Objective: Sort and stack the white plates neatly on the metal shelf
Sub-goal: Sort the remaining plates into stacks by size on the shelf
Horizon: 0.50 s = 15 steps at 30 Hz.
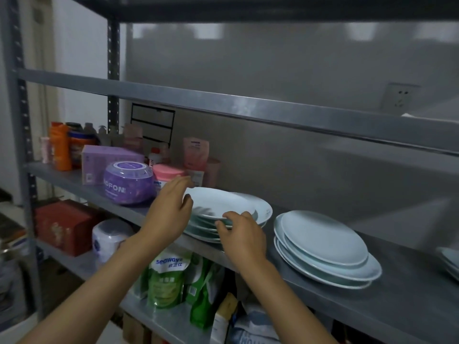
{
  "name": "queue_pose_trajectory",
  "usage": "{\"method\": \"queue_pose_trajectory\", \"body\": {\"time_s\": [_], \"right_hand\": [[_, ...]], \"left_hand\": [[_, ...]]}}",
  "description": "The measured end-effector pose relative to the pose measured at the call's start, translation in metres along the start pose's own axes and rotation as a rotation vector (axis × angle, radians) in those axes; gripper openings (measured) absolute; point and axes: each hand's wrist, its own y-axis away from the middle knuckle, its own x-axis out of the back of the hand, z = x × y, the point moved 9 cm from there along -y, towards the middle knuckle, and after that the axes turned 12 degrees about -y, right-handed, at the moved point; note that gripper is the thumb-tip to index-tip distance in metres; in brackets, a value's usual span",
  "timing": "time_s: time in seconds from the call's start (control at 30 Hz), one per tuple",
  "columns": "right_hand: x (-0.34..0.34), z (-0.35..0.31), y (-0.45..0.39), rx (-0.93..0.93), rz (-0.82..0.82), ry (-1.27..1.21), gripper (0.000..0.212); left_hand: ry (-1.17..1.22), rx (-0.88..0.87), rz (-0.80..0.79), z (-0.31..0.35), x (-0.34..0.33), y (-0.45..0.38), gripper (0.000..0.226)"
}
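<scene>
plates (223, 204) | right hand (242, 232) pinches rim; left hand (171, 207) open | pouch (169, 276) "Seaway"

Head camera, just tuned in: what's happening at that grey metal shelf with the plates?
A person is working at the grey metal shelf with both bare hands on the left stack of white round plates. The left hand rests open at the stack's left edge; the right hand grips the front rims of the upper plates. A second, uneven stack of white plates sits apart to the right. More plates show at the frame's right edge.
</scene>
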Motion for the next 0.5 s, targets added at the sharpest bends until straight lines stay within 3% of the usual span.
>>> {"method": "queue_pose_trajectory", "body": {"time_s": [0.1, 0.23, 0.5], "right_hand": [[0.01, 0.0, -0.001, 0.019, -0.028, -0.051, 0.041], [0.048, 0.007, -0.003, 0.056, 0.07, -0.04, 0.045], [0.145, 0.071, 0.019, 0.124, 0.239, 0.235, 0.04]], "left_hand": [[0.0, -0.018, -0.008, 0.017, -0.002, 0.001, 0.04], [0.038, -0.095, 0.026, 0.058, -0.007, 0.005, 0.043], [0.112, -0.368, -0.006, 0.18, -0.056, 0.02, 0.043]]}}
